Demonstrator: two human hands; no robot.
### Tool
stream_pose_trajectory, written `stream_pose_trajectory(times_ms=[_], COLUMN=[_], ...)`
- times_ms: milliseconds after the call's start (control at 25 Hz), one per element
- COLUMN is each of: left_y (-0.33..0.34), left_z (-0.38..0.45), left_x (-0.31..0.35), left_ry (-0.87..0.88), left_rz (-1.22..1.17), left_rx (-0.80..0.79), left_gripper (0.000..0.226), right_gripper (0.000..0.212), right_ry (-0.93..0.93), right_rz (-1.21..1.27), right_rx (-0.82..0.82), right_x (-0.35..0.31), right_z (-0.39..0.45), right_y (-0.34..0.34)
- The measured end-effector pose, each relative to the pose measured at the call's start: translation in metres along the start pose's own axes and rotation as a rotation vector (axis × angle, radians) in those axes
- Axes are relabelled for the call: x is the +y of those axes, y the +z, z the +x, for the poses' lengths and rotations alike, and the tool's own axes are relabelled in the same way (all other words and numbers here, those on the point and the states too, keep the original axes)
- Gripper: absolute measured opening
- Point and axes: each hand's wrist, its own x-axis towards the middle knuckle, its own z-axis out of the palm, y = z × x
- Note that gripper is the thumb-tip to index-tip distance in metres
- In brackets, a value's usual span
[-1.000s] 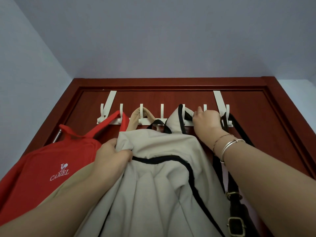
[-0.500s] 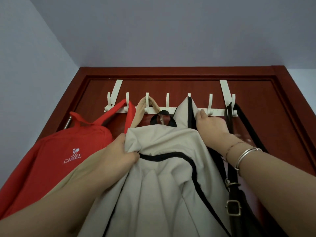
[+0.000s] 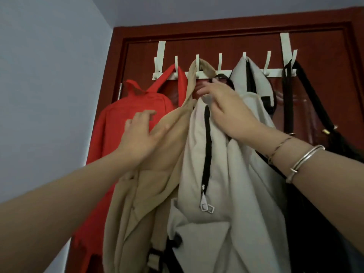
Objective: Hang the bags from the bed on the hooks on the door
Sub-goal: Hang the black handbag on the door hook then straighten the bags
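A: Head view: cream backpack (image 3: 226, 174) is hung by one strap on the rack (image 3: 273, 72), between tan bag (image 3: 149, 194) and black bag (image 3: 334, 134).
B: Hands?
A: Left hand (image 3: 141, 138) and right hand (image 3: 228, 111) are laid on fabric, fingers relaxed, nothing gripped.
B: Risk?
A: Strap could be nudged off; bags are crowded. One hook (image 3: 266, 64) is left free.

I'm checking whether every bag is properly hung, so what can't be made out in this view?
- Head view: the hook under the cream bag strap is covered by the fabric.
- The bottoms of the tan bag and red bag are cut off by the lower edge.
- The black bag is mostly hidden behind the right hand and forearm.
- The left hand is motion-blurred.
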Motion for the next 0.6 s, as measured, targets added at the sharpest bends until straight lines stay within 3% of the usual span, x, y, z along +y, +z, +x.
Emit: stream_pose_trajectory(times_ms=[80,160,200,360,480,560,600], left_y=[-0.011,-0.014,-0.01,-0.003,-0.022,-0.047,-0.062], left_z=[-0.017,-0.038,-0.047,-0.059,-0.058,-0.053,-0.049], left_x=[-0.025,-0.042,-0.046,-0.048,-0.042,-0.041,-0.04], left_ry=[-0.208,-0.347,-0.365,-0.373,-0.309,-0.247,-0.216], left_rz=[0.003,-0.15,-0.248,-0.415,-0.438,-0.407,-0.394], left_rx=[-0.258,-0.488,-0.5,-0.348,-0.272,-0.198,-0.162], left_gripper=[0.068,0.054,0.044,0.03,0.024,0.017,0.015], right_gripper=[0.029,0.027,0.027,0.033,0.034,0.034,0.037], right_ry=[-0.099,-0.165,-0.162,0.081,0.295,0.555,0.794], right_rz=[0.099,-0.107,-0.268,-0.774,-1.016,-0.816,-0.505], right_rx=[-0.147,-0.363,-0.485,-0.973,-1.195,-1.279,-1.27], right_x=[-0.049,-0.078,-0.083,-0.087,-0.09,-0.096,-0.095], right_z=[-0.005,-0.011,-0.015,-0.047,-0.06,-0.056,-0.052], right_y=[0.012,0.022,0.024,0.028,0.034,0.032,0.03])
